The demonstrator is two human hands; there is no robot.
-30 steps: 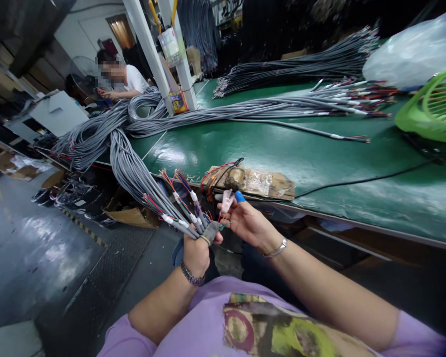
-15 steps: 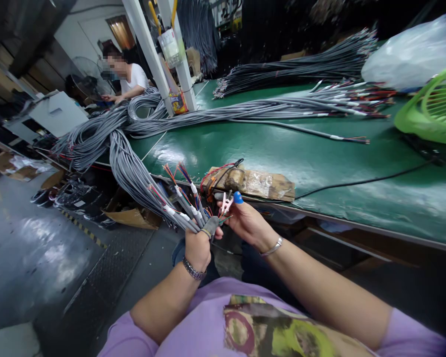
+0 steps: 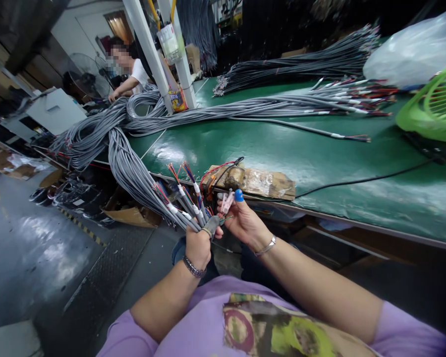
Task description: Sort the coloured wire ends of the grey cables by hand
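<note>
My left hand [image 3: 198,249], its thumb wrapped in a grey cover, is closed around the ends of a bundle of grey cables [image 3: 131,171]. White bands mark the cable ends, and bared coloured wires [image 3: 188,172] fan out above the fist. Just right of it, my right hand [image 3: 248,225] is closed on a small pink clip-like tool [image 3: 227,201]. A blue cover sits on its thumb. Thin wires, one of them green, lie between the two hands; whether the tool touches them I cannot tell.
A wooden block [image 3: 269,183] with red and black leads sits at the edge of the green table [image 3: 319,158]. More grey cables [image 3: 267,106] lie behind, near a green fan [image 3: 436,106] and a plastic bag [image 3: 412,52]. Another person [image 3: 136,74] works at far left.
The pink tool has turned slightly in my right fingers, and the right wrist has shifted a little left. My left hand still grips the cables. The other person's arm has moved.
</note>
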